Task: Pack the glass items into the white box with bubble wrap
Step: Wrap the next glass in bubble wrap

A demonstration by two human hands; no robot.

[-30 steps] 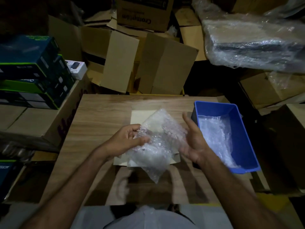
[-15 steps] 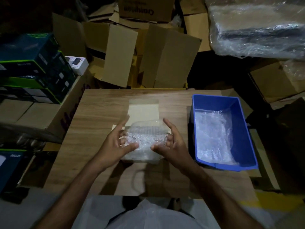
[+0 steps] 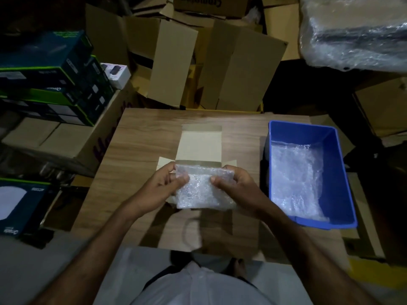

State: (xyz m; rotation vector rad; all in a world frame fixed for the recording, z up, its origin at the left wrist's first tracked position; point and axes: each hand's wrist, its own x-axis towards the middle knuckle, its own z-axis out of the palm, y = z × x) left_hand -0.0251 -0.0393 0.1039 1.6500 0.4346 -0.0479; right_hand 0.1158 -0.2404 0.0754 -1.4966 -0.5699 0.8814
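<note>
Head view, dim lighting. Both hands hold one bubble-wrapped bundle (image 3: 203, 190) above the middle of the wooden desk (image 3: 136, 146). Left hand (image 3: 164, 187): fingers curled round the bundle's left edge, thumb pressed on its top face. Right hand (image 3: 236, 184): same grip mirrored on the right edge, thumb on top. The hands are apart, with the width of the bundle between them. The contents of the wrap cannot be made out through the bubbles.

The bundle sits directly over the open white box (image 3: 199, 146), hiding most of the box's cavity. The lid flap lies flat on the desk on the far side; small side flaps stick out left and right, just behind the knuckles. Whether the bundle rests in the box or is held just above it: cannot tell.

Blue plastic bin (image 3: 339, 172) at the right end of the desk, just beside the right hand but not touching it. Loose bubble wrap (image 3: 295, 179) lines its floor.

Surroundings: brown cardboard cartons (image 3: 237, 69) stacked behind the desk; a stack of dark green-edged product boxes (image 3: 50, 78) on a carton to the left; a plastic-wrapped package (image 3: 356, 31) at upper right. The person's pale shirt (image 3: 204, 285) fills the bottom edge.
</note>
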